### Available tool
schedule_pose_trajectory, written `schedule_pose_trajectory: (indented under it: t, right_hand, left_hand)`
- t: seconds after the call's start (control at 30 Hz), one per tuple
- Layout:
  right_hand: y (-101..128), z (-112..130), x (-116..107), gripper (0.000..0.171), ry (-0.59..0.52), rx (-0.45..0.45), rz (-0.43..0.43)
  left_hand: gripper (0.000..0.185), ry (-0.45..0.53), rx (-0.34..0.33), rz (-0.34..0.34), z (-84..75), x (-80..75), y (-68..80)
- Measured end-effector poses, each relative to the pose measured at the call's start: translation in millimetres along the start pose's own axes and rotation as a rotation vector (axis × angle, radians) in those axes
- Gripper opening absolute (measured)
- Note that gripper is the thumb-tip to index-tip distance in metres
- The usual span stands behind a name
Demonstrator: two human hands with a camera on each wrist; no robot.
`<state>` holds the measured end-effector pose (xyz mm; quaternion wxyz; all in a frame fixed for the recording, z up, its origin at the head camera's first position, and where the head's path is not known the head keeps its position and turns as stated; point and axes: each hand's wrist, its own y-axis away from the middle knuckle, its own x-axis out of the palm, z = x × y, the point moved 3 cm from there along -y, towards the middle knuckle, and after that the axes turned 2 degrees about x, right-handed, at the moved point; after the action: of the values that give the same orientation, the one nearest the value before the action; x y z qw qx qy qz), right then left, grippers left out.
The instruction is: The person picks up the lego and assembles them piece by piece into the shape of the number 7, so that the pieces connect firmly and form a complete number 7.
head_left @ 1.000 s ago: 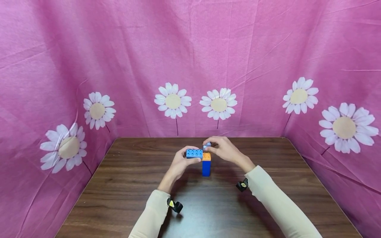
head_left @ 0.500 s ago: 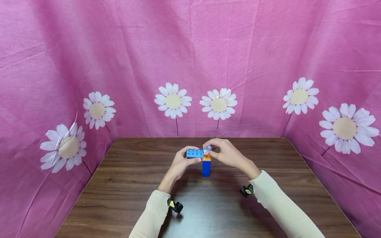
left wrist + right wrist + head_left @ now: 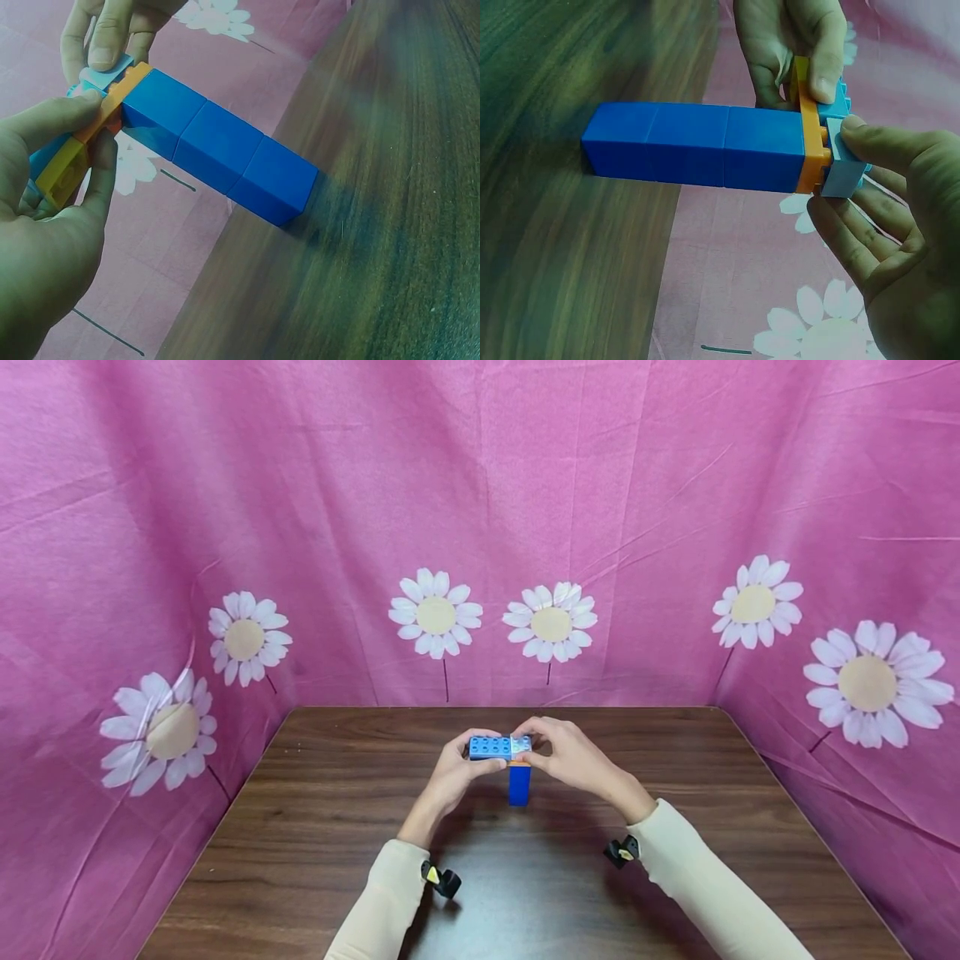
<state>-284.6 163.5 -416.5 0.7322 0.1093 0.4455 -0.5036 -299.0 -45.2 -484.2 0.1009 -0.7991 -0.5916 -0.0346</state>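
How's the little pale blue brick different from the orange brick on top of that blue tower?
The pale blue brick is small and squarish; the orange brick is a long thin plate. The pale one is pinched by the right hand and not fully seated; the orange one sits pressed onto the blue tower, steadied by the left hand. Both are studded plastic building bricks.

Left hand (image 3: 452,768) and right hand (image 3: 572,755) meet fingertip to fingertip; fingers curled, pinching.

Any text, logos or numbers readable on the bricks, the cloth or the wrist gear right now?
None: no legible text in any view.
Stacked dark blue plastic bricks: plain faces.
Orange flat brick: no marking.
Pink daisy-print cloth: flowers only.
Black wrist clips' yellow marks: too small to read.
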Motion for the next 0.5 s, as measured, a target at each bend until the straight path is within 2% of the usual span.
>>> schedule_pose_trajectory:
  t: [0.13,0.33,0.5]
  right_hand:
    - [1.9,1.1,1.3,0.024,-0.01,-0.016,-0.019]
    - [3.2,0.8,4.3,0.021,0.012,-0.113,-0.058]
    - [3.0,0.5,4.1,0.02,-0.008,-0.12,-0.075]
  left_hand:
    - [0.05,0.001,0.002,0.005,0.4,0.5,0.1]
    - [0.05,0.005,-0.002,0.006,0.6,0.6,0.4]
    - [0.052,0.007,0.003,0.006,-0.1,1.3,0.3]
